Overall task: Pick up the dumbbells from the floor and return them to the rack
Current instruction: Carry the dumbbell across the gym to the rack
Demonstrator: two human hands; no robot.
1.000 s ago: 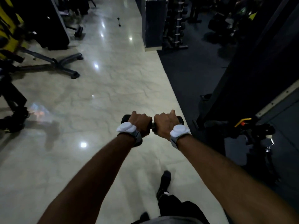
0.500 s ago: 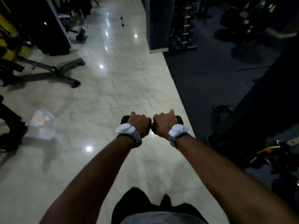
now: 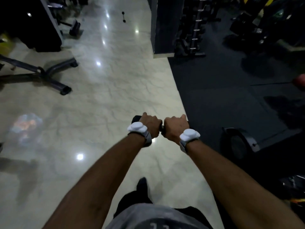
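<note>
Grey fabric of the shirt (image 3: 148, 217) is filling the bottom of my view, and just beyond it a dark shoe (image 3: 142, 184) is showing over the pale marble floor (image 3: 99, 104). Both forearms are reaching forward, each wearing a white sensor on a wrist strap. I'm seeing the left hand (image 3: 151, 125) wrapped over the dumbbell (image 3: 137, 119), fingers curled around the handle, and the right hand (image 3: 176, 128) clamped right beside it on the same bar, knuckles nearly touching. Only the dark left end and a sliver of handle between the fists are showing; the right end is hidden behind the hand. That weight is hanging above the marble, close to the edge where the black rubber mat (image 3: 222, 96) is beginning. Further out on the left, a bench base (image 3: 49, 75) is sprawling across the tile. Far ahead, a second small dumbbell (image 3: 123, 17) is lying alone on the marble, and at upper right the dumbbell rack (image 3: 193, 30) is standing on the mat, dim and hard to read.
</note>
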